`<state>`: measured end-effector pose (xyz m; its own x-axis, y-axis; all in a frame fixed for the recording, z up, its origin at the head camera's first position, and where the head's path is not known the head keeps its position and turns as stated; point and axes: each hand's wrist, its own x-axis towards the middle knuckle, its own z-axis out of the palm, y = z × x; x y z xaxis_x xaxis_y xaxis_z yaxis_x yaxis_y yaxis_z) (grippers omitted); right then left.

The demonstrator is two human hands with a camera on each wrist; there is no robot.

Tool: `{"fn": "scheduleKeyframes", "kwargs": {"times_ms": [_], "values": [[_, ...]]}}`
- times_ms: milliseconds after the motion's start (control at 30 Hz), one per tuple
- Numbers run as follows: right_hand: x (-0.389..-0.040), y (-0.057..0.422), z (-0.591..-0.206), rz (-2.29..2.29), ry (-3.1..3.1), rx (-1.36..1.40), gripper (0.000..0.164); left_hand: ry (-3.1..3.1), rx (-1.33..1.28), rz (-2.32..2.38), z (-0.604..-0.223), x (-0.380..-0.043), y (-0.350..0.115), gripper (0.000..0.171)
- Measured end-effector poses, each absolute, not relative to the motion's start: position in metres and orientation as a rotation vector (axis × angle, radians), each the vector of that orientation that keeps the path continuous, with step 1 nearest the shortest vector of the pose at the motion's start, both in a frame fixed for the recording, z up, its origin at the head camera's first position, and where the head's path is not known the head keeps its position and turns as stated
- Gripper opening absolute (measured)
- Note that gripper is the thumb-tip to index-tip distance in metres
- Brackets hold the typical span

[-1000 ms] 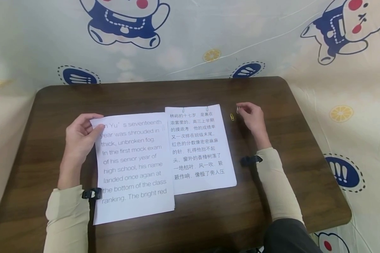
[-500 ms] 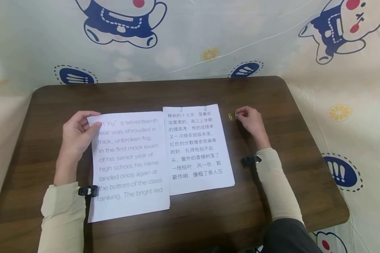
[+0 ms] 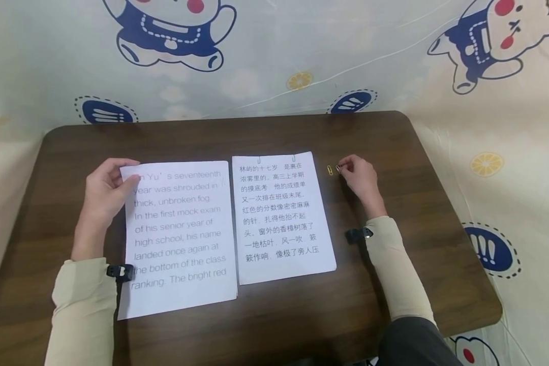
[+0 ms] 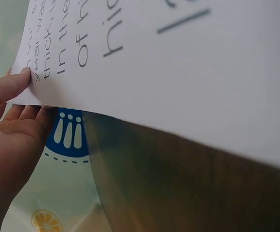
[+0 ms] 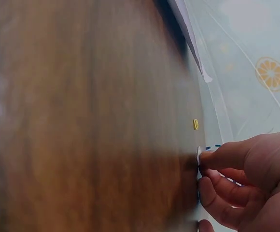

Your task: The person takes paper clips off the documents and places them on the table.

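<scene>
My left hand (image 3: 102,190) pinches the top left corner of a sheet printed in English (image 3: 178,239). In the left wrist view, the thumb lies on top of this sheet (image 4: 188,87), with fingers beneath. Its lower right corner shows more than one layer. At its right lies a sheet with Chinese text (image 3: 283,264), two paper clips (image 3: 294,158) along its top edge. Farther right, my right hand (image 3: 361,180) pinches a white paper clip (image 5: 199,154) between thumb and forefinger, low over the table. Just left of it lies a yellow paper clip (image 3: 330,170).
The dark wooden table (image 3: 293,325) has rounded corners. Behind and beside it hangs a pale sheet of cloth or plastic (image 3: 256,61) with cartoon figures and orange slices. A small black camera (image 3: 121,273) sits at the left wrist, another camera (image 3: 358,235) at the right.
My left hand has drawn the English sheet leftward, and a narrow gap now separates it from the Chinese one it overlapped. My right hand has brought the white paper clip down beside the yellow one.
</scene>
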<state>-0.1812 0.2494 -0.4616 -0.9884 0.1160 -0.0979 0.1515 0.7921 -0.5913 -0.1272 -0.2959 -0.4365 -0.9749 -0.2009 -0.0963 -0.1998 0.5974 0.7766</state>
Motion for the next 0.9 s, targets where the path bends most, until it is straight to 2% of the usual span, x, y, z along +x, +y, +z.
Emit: {"fn": "scheduleKeyframes", "kwargs": {"times_ms": [633,900], "values": [[-0.181,0.253,-0.464,-1.076,2.892,0.239,0.028,-2.910,0.371,-1.269,-0.447,-0.142,-0.304,0.046],[-0.182,0.255,-0.464,-1.094,2.897,0.247,0.032,-2.917,0.397,-1.353,-0.447,-0.147,-0.302,0.052]]}}
